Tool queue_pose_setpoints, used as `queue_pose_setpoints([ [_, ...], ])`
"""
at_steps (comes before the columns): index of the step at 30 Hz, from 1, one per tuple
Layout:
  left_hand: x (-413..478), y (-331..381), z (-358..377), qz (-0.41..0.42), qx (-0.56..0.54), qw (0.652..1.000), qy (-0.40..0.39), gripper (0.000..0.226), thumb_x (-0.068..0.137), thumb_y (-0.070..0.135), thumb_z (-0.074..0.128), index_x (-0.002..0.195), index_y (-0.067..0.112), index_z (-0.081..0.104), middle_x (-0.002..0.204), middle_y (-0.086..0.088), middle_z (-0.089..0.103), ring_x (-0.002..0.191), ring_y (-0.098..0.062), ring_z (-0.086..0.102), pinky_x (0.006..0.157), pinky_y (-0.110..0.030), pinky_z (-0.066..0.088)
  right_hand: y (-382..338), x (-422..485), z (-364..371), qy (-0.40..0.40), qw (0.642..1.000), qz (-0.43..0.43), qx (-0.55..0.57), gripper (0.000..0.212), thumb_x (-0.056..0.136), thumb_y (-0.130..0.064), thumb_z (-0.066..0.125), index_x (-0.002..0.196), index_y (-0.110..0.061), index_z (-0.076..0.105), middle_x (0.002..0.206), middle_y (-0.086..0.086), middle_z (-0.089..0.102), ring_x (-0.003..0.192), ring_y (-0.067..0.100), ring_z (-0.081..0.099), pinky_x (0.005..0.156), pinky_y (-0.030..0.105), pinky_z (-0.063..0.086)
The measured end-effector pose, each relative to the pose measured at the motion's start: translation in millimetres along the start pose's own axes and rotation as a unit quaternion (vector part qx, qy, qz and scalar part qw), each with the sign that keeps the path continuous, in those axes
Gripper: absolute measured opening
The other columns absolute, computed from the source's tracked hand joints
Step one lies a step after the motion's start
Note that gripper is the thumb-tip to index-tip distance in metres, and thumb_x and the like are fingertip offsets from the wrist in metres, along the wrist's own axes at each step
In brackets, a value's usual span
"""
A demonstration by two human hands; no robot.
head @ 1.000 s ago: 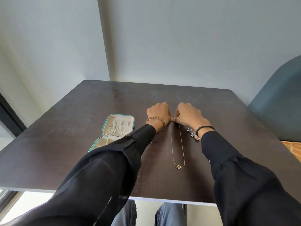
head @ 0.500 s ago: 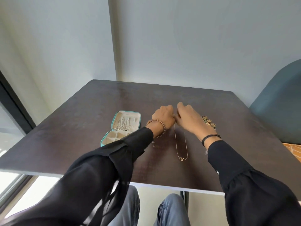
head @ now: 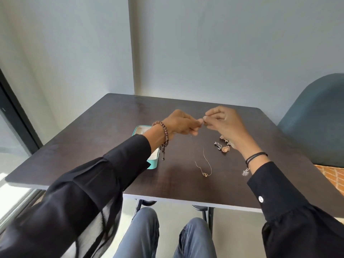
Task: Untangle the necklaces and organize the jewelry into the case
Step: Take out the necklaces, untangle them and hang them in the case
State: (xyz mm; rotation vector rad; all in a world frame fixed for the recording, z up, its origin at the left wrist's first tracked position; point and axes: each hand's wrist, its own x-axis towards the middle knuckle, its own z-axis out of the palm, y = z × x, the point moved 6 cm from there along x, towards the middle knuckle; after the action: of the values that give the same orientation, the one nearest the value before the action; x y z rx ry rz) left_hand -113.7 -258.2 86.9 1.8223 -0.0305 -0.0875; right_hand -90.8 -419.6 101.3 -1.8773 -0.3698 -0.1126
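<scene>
My left hand [head: 181,122] and my right hand [head: 223,125] are raised above the dark table [head: 115,146], fingertips pinched together on the top ends of a thin gold necklace [head: 205,165]. The chain hangs down from them. Its small pendant and lowest loop rest on the tabletop near the front. The teal jewelry case [head: 153,161] stands open to the left, mostly hidden behind my left forearm. A cluster of earrings and small jewelry [head: 222,146] lies on the table under my right wrist.
A blue-grey chair back [head: 316,116] stands at the table's right side. A pale wall runs behind the table and a dark window frame [head: 16,116] is at the left. My knees show below the table's front edge.
Both hands have lifted off the table with the necklace ends, so the chain now hangs instead of lying flat. The view has tilted and pulled back.
</scene>
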Motion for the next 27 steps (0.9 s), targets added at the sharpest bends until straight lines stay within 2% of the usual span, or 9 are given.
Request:
queue_pose_setpoints([
  [2,-8.3,6.6,-2.1,-0.002,-0.002,1.000,0.000,0.023,0.091,0.031,0.073,0.086,0.009,0.072,0.067,0.002,0.068,0.061,-0.006,0.070,0.073,-0.024,0.050,-4.5,-8.2,-1.3,-0.010,1.000,-0.002,0.028,0.008,0.091,-0.006,0.074,0.097,-0.011,0.070,0.090,0.012,0.076,0.090,0.024,0.076,0.088,0.039,0.062],
  [4,-16.8,14.5,-3.3,0.001,-0.029,1.000,-0.002,0.027,0.091,0.038,0.072,0.084,0.012,0.071,0.064,0.005,0.066,0.063,-0.008,0.070,0.079,-0.027,0.055,-8.7,-15.1,-2.0,-0.015,0.999,-0.002,0.047,0.009,0.092,-0.005,0.073,0.101,-0.006,0.071,0.090,0.014,0.075,0.086,0.019,0.075,0.088,0.039,0.062],
  [6,-24.6,22.4,-3.3,0.008,-0.079,0.997,-0.011,0.029,0.094,0.040,0.067,0.091,0.012,0.071,0.067,0.004,0.064,0.066,-0.010,0.068,0.084,-0.031,0.057,-11.0,-20.4,-1.5,-0.021,0.997,0.009,0.070,0.012,0.092,-0.003,0.072,0.104,-0.002,0.070,0.090,0.015,0.074,0.084,0.019,0.074,0.089,0.041,0.062],
  [9,-36.9,36.6,-2.6,0.025,-0.175,0.984,-0.026,0.028,0.100,0.035,0.059,0.104,0.010,0.071,0.076,0.004,0.066,0.067,-0.010,0.065,0.076,-0.026,0.057,-12.8,-27.7,-0.6,-0.037,0.992,0.032,0.115,0.017,0.090,-0.003,0.075,0.105,0.000,0.069,0.089,0.015,0.073,0.085,0.022,0.074,0.090,0.041,0.062],
  [11,-42.7,45.2,-2.2,0.036,-0.215,0.975,-0.035,0.030,0.101,0.032,0.057,0.114,0.008,0.070,0.087,0.003,0.070,0.070,-0.009,0.066,0.076,-0.026,0.057,-11.5,-31.4,0.0,-0.047,0.989,0.043,0.132,0.024,0.087,-0.005,0.078,0.108,0.002,0.069,0.090,0.015,0.075,0.087,0.024,0.076,0.090,0.041,0.062],
  [16,-50.5,62.1,-3.2,0.072,-0.203,0.976,-0.035,0.036,0.101,0.034,0.053,0.132,0.018,0.064,0.118,0.000,0.074,0.086,-0.014,0.070,0.088,-0.032,0.055,-1.2,-39.8,4.1,-0.053,0.988,0.060,0.132,0.027,0.083,-0.008,0.083,0.106,0.003,0.072,0.095,0.019,0.078,0.092,0.029,0.077,0.095,0.041,0.060],
  [21,-53.4,73.2,-10.3,0.099,-0.199,0.975,-0.018,0.036,0.101,0.035,0.053,0.135,0.026,0.059,0.121,0.003,0.073,0.099,-0.015,0.071,0.096,-0.037,0.053,11.9,-47.5,11.4,-0.063,0.988,0.073,0.123,0.026,0.083,-0.008,0.083,0.103,0.004,0.074,0.094,0.018,0.078,0.092,0.027,0.077,0.097,0.042,0.059],
  [24,-53.1,75.6,-18.4,0.112,-0.222,0.969,0.004,0.036,0.101,0.033,0.053,0.136,0.025,0.058,0.122,0.002,0.072,0.108,-0.018,0.071,0.094,-0.037,0.055,16.9,-50.7,14.5,-0.064,0.988,0.077,0.114,0.024,0.082,-0.009,0.083,0.102,0.003,0.075,0.094,0.020,0.078,0.092,0.027,0.076,0.098,0.043,0.058],
  [27,-52.7,74.8,-27.6,0.121,-0.248,0.961,0.027,0.036,0.102,0.031,0.052,0.137,0.024,0.057,0.124,0.000,0.072,0.112,-0.018,0.069,0.100,-0.041,0.054,18.5,-53.8,16.2,-0.063,0.990,0.077,0.104,0.022,0.083,-0.010,0.084,0.100,0.001,0.076,0.092,0.019,0.078,0.089,0.026,0.077,0.097,0.043,0.059],
])
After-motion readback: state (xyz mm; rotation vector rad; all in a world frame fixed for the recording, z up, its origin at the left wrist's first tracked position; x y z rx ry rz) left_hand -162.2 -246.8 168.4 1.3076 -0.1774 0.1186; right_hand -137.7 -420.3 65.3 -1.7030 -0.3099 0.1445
